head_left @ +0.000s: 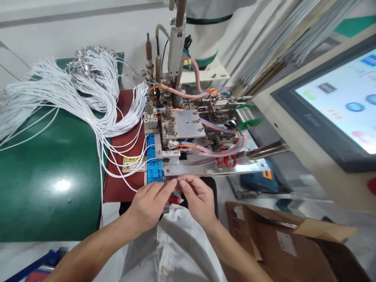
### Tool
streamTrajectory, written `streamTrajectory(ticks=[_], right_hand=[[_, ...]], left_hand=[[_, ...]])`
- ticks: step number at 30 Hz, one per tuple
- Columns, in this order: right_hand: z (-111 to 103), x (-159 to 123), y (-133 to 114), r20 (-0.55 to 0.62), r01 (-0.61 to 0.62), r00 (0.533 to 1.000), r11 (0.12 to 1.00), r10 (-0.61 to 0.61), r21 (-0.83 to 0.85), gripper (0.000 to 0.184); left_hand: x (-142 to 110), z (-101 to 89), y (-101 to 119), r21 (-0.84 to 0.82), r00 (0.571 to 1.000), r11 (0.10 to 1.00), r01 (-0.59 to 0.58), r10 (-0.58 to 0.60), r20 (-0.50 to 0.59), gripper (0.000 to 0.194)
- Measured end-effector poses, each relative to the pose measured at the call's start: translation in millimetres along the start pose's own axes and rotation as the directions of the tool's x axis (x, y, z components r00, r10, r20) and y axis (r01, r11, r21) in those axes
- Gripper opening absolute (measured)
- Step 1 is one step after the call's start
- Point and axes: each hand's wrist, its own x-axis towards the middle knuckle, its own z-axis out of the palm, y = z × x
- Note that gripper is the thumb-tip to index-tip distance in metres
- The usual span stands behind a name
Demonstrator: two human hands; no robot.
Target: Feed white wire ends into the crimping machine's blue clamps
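Note:
My left hand [151, 201] and my right hand [198, 197] meet at the front edge of a machine [183, 123]. Thumbs and forefingers are pinched together, almost touching each other. Whatever sits between the fingertips is too small or hidden to name. Just beyond my left fingers is a row of blue blocks [154, 164] on the machine. Several white wires [129, 117] run to these blocks from a large bundle on the left. A warning label [134, 164] lies on the dark red base plate [117, 192] beside them.
A green table surface [53, 176] fills the left side, bearing wire bundles. At right a touch screen [346, 98] on a beige housing leans in. A green spool [248, 117] sits on the machine. Below right stands an open cardboard box [282, 243].

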Motion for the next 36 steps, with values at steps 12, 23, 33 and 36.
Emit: streamTrajectory(ticks=[12, 23, 33, 36], right_hand=[[3.6, 6.6, -11.4, 0.114, 0.201, 0.978, 0.926, -0.173, -0.321, 0.015], [12.5, 3.8, 6.0, -0.005, 0.051, 0.999, 0.994, -0.052, -0.101, 0.008], [24.5, -1.1, 5.9, -0.089, -0.146, 0.982, 0.97, 0.166, 0.193, 0.014], [26.1, -0.2, 7.3, -0.13, -0.132, 0.979, 0.97, 0.16, 0.206, 0.012]], left_hand=[[5.6, 1.3, 6.2, -0.197, 0.964, 0.948, 0.251, -0.264, -0.042, 0.018], [13.9, 2.3, 5.5, -0.616, 0.525, 0.146, 0.774, -0.693, 0.495, 0.018], [15.6, 3.6, 13.4, -0.693, 0.552, 0.125, 0.71, -0.71, 0.438, 0.019], [15.7, 3.8, 15.3, -0.694, 0.565, 0.149, 0.704, -0.709, 0.422, 0.017]])
